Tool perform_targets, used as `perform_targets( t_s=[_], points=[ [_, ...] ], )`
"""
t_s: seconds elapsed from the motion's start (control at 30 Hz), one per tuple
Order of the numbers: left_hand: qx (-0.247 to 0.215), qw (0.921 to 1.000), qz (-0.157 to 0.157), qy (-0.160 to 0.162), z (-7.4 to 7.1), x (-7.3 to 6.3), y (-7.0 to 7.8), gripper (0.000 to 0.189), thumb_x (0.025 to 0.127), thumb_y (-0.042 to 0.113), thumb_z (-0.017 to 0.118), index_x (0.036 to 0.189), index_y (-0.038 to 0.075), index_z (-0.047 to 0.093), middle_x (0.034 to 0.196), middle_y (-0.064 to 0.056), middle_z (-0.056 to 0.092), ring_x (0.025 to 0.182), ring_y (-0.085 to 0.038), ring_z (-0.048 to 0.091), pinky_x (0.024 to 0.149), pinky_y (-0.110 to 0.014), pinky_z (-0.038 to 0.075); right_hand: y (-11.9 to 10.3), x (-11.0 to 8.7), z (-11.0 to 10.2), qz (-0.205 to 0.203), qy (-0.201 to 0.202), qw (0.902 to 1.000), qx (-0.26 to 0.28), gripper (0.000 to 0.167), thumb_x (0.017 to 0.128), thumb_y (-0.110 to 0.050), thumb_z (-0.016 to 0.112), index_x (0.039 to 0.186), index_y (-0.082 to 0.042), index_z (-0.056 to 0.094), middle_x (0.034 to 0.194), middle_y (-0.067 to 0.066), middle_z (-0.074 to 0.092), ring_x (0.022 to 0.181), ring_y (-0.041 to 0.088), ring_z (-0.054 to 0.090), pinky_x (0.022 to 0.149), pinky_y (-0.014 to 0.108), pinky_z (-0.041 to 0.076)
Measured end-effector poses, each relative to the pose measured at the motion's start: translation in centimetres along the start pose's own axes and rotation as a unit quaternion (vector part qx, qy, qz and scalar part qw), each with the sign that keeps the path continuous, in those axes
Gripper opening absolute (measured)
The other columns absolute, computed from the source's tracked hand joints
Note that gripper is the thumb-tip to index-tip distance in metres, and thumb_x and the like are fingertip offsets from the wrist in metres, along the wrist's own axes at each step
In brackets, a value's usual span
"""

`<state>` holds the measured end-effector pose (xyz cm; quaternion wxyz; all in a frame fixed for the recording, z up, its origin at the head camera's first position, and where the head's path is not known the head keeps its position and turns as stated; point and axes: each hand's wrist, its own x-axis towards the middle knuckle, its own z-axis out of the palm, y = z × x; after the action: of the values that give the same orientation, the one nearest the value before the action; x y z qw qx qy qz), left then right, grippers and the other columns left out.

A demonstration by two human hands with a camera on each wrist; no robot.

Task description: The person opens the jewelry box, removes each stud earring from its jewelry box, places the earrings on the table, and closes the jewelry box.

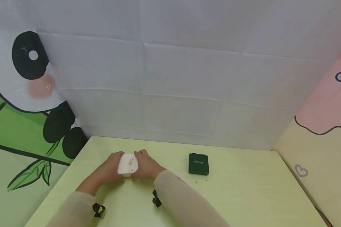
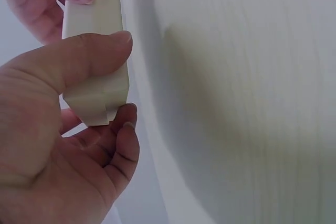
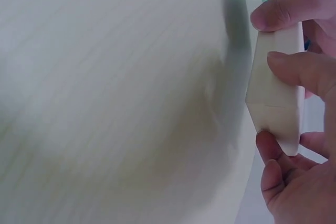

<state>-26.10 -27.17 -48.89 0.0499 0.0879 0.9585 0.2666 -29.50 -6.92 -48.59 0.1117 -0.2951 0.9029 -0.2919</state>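
Left hand (image 1: pixel 112 168) and right hand (image 1: pixel 146 165) are both curled around opposite sides of a white box (image 1: pixel 128 164), thumbs laid along its near wall. The white box is held over the left part of the table (image 1: pixel 244 189); whether its base is touching cannot be told. Light weight, stiff walls and a smooth, slightly slippery surface are judged likely; dents could be caused by hard squeezing, so a gentle hold at the two opposite sides is advised. To the right, two tiny items (image 1: pixel 196 181) are noted just in front of a green box (image 1: pixel 198 164).
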Motion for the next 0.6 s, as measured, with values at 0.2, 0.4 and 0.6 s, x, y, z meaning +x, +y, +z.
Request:
perform_targets(
  t_s=[0.2, 0.4, 0.6],
  points=[
    [-0.022, 0.9997, -0.010, 0.002, 0.9, -1.0, 1.9, 0.107, 0.065, 0.006, 0.093, 0.150, -0.009, 0.031, 0.144, -0.029, 0.041, 0.121, -0.039, 0.049, 0.105, -0.059, 0.041, 1.1, -2.1, -1.0, -0.008, 0.004, 0.9996, 0.026, 0.095, 0.080, -0.029, 0.090, 0.156, -0.008, 0.039, 0.149, 0.008, 0.041, 0.106, 0.008, 0.053, 0.093, 0.023, 0.046],
    [-0.047, 0.9987, 0.007, 0.019, 2.3, -2.0, 3.9, 0.104, 0.067, 0.006, 0.091, 0.152, -0.006, 0.033, 0.146, -0.025, 0.042, 0.121, -0.035, 0.051, 0.104, -0.055, 0.042, 2.4, -4.7, -1.7, -0.011, 0.018, 0.9990, 0.039, 0.096, 0.078, -0.033, 0.091, 0.156, -0.007, 0.041, 0.148, 0.008, 0.042, 0.109, 0.009, 0.053, 0.095, 0.026, 0.046],
    [-0.053, 0.9973, 0.034, 0.038, 4.0, -2.7, 5.5, 0.104, 0.062, 0.005, 0.090, 0.152, -0.004, 0.038, 0.143, -0.021, 0.046, 0.116, -0.028, 0.052, 0.100, -0.050, 0.045, 3.3, -7.6, -2.0, -0.001, 0.036, 0.9957, 0.085, 0.098, 0.076, -0.033, 0.093, 0.155, -0.008, 0.042, 0.148, 0.007, 0.042, 0.108, 0.011, 0.053, 0.093, 0.029, 0.048]
  ],
)
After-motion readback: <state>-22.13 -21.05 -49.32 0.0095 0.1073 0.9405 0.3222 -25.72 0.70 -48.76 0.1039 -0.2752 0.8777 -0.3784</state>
